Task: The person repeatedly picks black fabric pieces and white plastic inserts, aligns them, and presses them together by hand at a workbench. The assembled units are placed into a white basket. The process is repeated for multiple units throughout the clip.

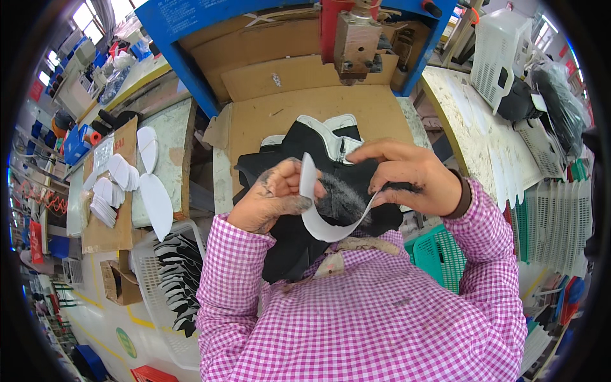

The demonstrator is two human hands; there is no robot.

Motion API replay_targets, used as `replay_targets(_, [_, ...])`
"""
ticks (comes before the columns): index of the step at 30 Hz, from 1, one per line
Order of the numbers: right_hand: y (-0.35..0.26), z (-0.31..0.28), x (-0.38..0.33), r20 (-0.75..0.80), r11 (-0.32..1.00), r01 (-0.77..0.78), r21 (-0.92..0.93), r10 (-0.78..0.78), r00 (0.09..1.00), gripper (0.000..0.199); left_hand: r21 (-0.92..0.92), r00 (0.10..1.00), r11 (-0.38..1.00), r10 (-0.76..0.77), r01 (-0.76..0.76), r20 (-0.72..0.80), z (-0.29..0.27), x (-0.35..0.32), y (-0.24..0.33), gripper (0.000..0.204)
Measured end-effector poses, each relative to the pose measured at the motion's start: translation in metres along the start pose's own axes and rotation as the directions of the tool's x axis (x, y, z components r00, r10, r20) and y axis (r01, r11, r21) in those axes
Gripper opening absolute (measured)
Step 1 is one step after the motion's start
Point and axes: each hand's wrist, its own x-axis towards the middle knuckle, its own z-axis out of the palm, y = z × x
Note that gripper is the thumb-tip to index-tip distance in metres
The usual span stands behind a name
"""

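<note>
Workshop around, head view: blue machine frame with a red-and-metal head over a cardboard-covered table. Left-side table carries white cut pieces; white basket next to it holds black-and-white pieces. Green basket on the right, near the right elbow.

White strip is above the layered black pieces, bent into a U, curve toward the wearer's body. Left hand: closed, gripping the left end between thumb and fingers. Right hand: pinching the other end, index finger stretched toward the white trim on the black pieces; can't tell if it touches.

Risks, my read: bend it tighter and the strip may crease. Right pinch looks like a thin edge grip, so springback could pop that end loose. Fingers are dark-smudged, could mark the white. Low elbow or sleeve could drag the black layers out of line.
</note>
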Motion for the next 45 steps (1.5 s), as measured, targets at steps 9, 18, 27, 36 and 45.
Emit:
replay_targets(9, [0.017,0.011,0.033,0.114,0.99,0.143,-0.021,-0.139,0.984,0.024,0.109,0.958,0.984,-0.161,0.138,0.239,-0.005,0.012,-0.01,0.047])
replay_targets(18, [0.019,0.024,0.019,0.041,0.99,0.064,0.13,-0.07,0.997,0.023,0.096,0.98,0.987,-0.144,0.131,0.141,-0.013,0.014,-0.016,0.049])
replay_targets(27, [0.046,0.009,-0.04,-0.377,0.988,-0.137,-0.072,0.1,0.921,0.024,-0.244,0.911,0.97,-0.111,0.011,-0.398,-0.01,-0.051,-0.045,0.03])
replay_targets(36, [0.068,0.046,-0.065,-0.303,0.968,-0.15,-0.2,0.084,0.949,0.026,-0.152,0.777,0.971,0.048,-0.182,-0.628,0.013,-0.041,-0.091,0.022])
replay_targets(45, [0.078,0.055,-0.075,-0.363,0.972,-0.15,-0.183,0.075,0.929,0.026,0.939,0.693,0.295,0.64,0.176,-0.331,0.045,-0.009,-0.055,0.024])
